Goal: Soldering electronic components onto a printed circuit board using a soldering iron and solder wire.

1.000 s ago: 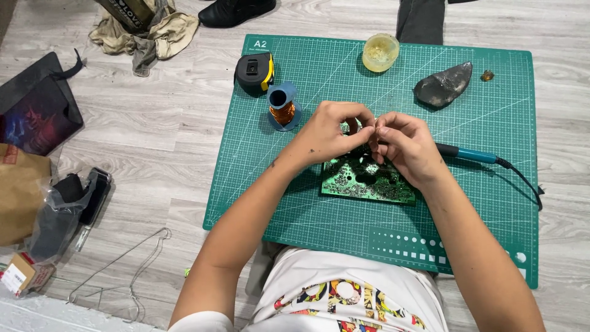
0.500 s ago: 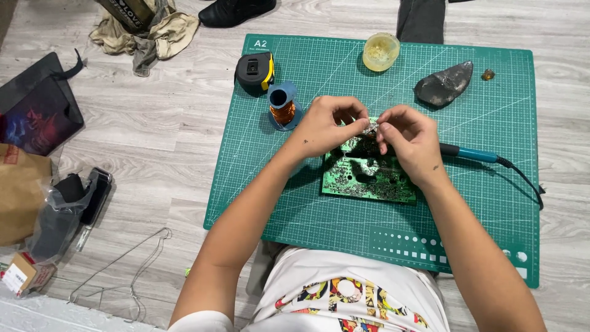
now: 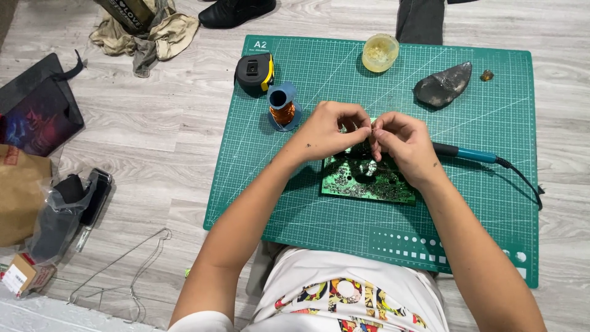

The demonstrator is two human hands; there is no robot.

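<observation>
Head view: left hand [image 3: 329, 130] and right hand [image 3: 402, 144] meet fingertip to fingertip at frame centre, pinching something too small to tell, directly above circuit board [image 3: 367, 179]; board's long axis runs left-right.

Grey wood-plank floor [image 3: 153, 141], evenly lit.

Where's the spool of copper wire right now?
In the head view, the spool of copper wire stands on the green cutting mat, toward its upper left, just below the black tape measure and left of the left hand.
</observation>
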